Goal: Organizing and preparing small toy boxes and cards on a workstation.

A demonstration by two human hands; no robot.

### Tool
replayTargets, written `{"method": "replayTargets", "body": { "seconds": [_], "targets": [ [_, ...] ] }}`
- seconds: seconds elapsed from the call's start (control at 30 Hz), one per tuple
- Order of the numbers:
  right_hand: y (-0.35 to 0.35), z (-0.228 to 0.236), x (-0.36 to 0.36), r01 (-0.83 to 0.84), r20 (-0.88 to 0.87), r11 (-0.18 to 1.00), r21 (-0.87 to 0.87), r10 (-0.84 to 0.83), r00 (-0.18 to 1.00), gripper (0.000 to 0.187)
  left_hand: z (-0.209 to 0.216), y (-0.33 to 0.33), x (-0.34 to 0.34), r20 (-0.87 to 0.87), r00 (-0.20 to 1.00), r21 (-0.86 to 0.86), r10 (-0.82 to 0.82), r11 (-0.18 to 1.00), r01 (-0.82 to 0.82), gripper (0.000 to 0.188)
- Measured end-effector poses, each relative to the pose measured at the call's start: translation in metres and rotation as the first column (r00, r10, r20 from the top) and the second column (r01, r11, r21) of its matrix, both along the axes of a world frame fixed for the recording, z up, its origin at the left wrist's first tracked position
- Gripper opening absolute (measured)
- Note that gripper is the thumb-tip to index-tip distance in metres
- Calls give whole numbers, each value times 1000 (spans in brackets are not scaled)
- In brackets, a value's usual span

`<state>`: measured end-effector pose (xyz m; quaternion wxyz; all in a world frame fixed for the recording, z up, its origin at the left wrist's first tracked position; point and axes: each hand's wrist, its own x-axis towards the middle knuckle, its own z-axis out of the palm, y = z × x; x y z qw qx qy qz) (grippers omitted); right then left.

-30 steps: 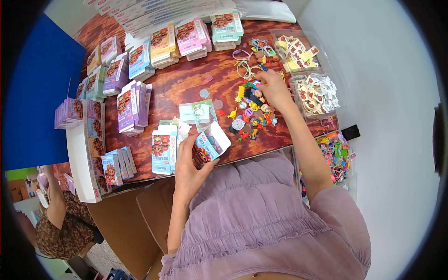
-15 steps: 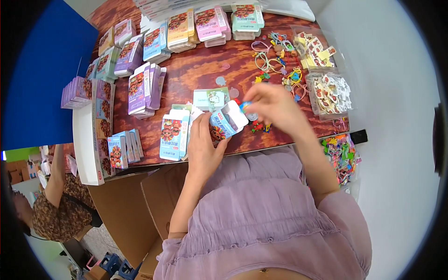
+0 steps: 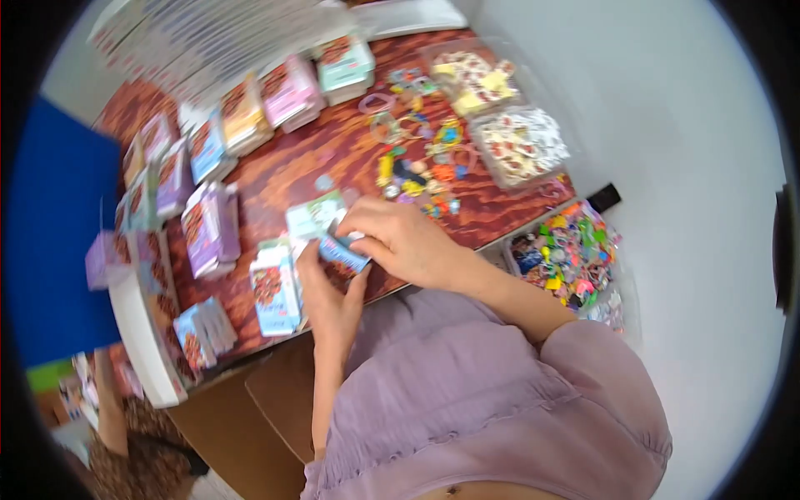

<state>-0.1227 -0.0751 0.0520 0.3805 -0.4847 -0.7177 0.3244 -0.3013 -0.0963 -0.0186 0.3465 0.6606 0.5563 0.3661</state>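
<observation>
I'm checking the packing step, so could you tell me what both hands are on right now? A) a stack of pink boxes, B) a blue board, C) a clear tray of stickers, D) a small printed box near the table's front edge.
D: the left hand and right hand meet on the small box, well clear of the sticker trays.

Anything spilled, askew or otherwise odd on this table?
Nothing damaged. Small colourful trinkets lie scattered loose on the wooden table beside the clear trays, not in them. Both hands, left hand and right hand, hold a small box.
</observation>
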Motion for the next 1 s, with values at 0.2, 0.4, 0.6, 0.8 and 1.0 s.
{"method": "replayTargets", "body": {
  "seconds": [0.2,0.4,0.6,0.8,1.0],
  "targets": [
    [-15,-13,111,527,-19,845,-83,-531,847,10,19,6,8,-194,971,68,-139,986,154,72],
    [-6,-53,254,879,329,467,96,-848,415,23,23,5,30,-192,948,17,-252,965,260,73],
    [3,-62,248,829,395,487,275,-843,364,30,23,1,36,-196,942,-48,-271,963,267,73],
    [-2,-83,285,777,175,619,-113,-758,629,23,21,5,34,-132,961,-109,-241,968,228,73],
    [-14,-62,289,724,-124,560,-402,-817,563,11,11,10,18,-111,974,-145,-197,973,180,76]
  ]
}}
